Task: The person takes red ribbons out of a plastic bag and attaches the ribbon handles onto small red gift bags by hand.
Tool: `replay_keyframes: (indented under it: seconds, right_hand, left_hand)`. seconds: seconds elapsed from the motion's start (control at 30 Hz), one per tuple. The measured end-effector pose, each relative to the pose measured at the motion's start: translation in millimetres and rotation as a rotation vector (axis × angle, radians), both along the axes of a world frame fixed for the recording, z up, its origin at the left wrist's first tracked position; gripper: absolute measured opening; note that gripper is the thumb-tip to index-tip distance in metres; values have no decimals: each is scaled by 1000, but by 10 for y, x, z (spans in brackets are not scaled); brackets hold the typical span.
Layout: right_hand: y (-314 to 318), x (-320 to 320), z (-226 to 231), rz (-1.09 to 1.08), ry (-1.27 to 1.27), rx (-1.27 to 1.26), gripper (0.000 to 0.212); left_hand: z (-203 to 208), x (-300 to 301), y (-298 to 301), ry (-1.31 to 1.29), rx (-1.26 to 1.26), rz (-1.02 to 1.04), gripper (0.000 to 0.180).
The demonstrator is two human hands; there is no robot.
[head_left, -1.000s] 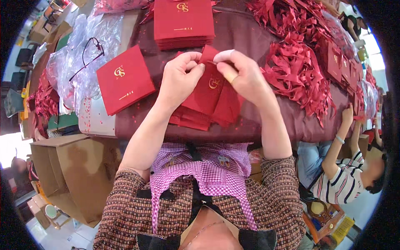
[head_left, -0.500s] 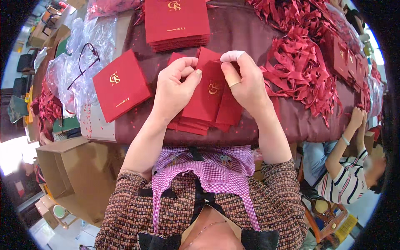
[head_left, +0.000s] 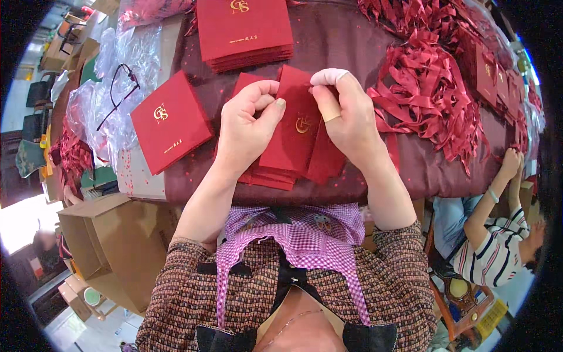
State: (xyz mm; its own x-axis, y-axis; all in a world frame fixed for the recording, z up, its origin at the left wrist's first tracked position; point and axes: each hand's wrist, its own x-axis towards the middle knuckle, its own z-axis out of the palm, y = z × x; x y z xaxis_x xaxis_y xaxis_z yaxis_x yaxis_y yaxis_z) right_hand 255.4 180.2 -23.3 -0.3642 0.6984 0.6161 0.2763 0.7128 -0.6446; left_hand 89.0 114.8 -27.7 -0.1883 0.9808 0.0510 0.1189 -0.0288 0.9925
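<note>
Between my hands a flat red pouch-like piece (head_left: 290, 146) with a gold emblem lies slanted on several more of its kind. My left hand (head_left: 249, 120) pinches its upper left edge between thumb and curled fingers. Close to its upper right edge, the thumb and forefinger of my right hand (head_left: 352, 117) are pressed together; whatever lies between their tips is too small to make out. A white cover (head_left: 328, 77) sits on the right forefinger, and a tan bandage (head_left: 329, 110) wraps the thumb.
Beyond my hands stands a neat stack of red pieces (head_left: 245, 29). Another red pile (head_left: 172, 123) lies left, near glasses (head_left: 120, 97) on clear plastic (head_left: 88, 108). Red ribbons (head_left: 431, 100) heap at right. A cardboard box (head_left: 120, 234) stands below left; a person (head_left: 492, 246) sits at right.
The whole view has shifted slightly. Both hands keep nearly the same pinched pose over the red piece; the right hand has turned a little.
</note>
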Motion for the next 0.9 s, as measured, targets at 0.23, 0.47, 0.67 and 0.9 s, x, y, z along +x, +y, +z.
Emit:
replay_keyframes:
  seconds: [0.23, 0.47, 0.67, 0.9]
  right_hand:
    - [-21, -34, -42, 29, -67, 80, 15]
    - [-44, -43, -66, -2, -82, 125, 15]
    - [-94, -55, -35, -53, -176, 235, 18]
    - [-191, -62, 17, -128, -333, 357, 19]
  left_hand:
    - [-25, -6, 3, 38, 23, -10, 23]
    - [-13, 48, -28, 73, 73, -2, 24]
    - [-26, 93, -44, 130, 111, 7, 22]
    - [-94, 143, -27, 465, 311, 63, 24]
